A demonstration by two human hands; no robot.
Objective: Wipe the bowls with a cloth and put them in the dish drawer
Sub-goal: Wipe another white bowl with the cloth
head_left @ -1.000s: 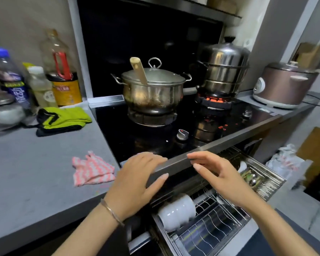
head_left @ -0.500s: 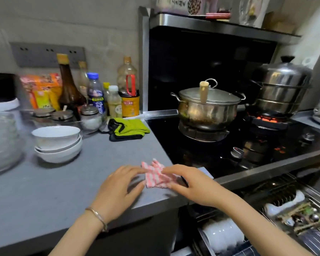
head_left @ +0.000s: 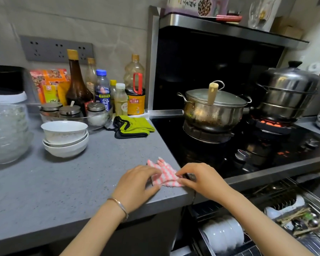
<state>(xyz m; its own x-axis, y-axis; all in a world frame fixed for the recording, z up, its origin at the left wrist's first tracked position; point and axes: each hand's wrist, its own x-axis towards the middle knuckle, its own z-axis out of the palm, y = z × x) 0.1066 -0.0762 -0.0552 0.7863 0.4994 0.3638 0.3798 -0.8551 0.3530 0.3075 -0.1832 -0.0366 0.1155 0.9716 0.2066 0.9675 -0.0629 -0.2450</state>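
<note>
Where counter meets hob, a cloth lies.

The one camera rides on my head, looking forward and down across the grey table toward the back wall. It is close: my forearms enter from the bottom edge, and my left hand and right hand lie low at centre. The stove fills the right; the dish drawer sits in the lower right corner.
</note>
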